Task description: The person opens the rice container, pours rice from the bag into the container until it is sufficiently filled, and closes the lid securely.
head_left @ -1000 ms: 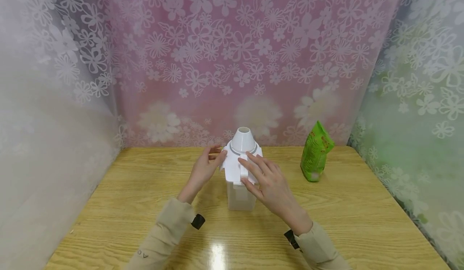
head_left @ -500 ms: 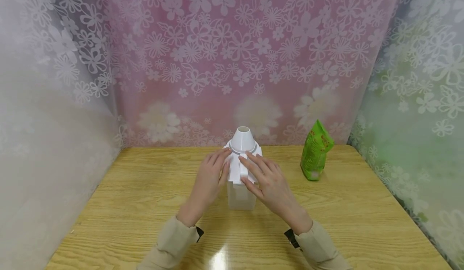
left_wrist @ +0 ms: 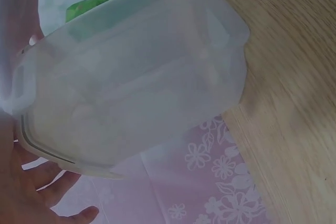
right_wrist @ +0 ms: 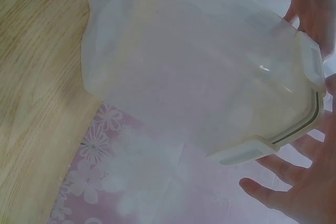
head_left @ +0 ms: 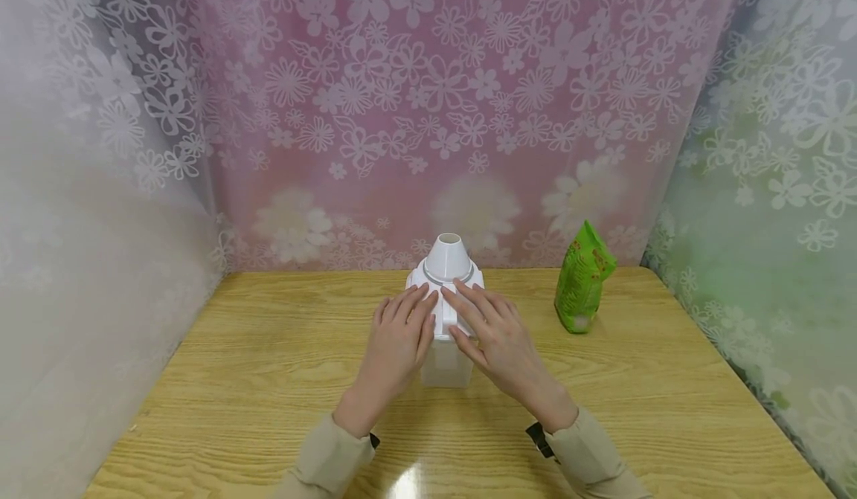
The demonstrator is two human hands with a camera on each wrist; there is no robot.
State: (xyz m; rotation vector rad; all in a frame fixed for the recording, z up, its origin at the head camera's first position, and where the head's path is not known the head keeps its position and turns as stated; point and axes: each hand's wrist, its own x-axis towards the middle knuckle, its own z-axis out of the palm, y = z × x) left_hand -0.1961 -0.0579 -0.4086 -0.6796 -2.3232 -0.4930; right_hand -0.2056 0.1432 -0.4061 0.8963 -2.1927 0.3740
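A translucent plastic storage container [head_left: 445, 369] stands upright on the table, capped by a white lid [head_left: 440, 320] with a white cone-shaped top [head_left: 448, 261]. My left hand [head_left: 395, 343] lies over the lid's left side, fingers extended toward the cone. Over its right side rests my right hand [head_left: 501, 343], fingers spread and thumb near the front clip. In the left wrist view, the container's see-through wall [left_wrist: 147, 72] shows nothing inside. Down-folded white clips [right_wrist: 241, 152] show along the lid's edge in the right wrist view, with my fingers just beyond them.
A green printed bag [head_left: 582, 283] stands at the back right of the wooden table [head_left: 268, 380]. Floral curtains [head_left: 428, 112] hang behind the table and along both sides.
My left hand has moved from the lid's left edge up onto its top, turning palm down. The right hand stays in place. The container and bag have not moved.
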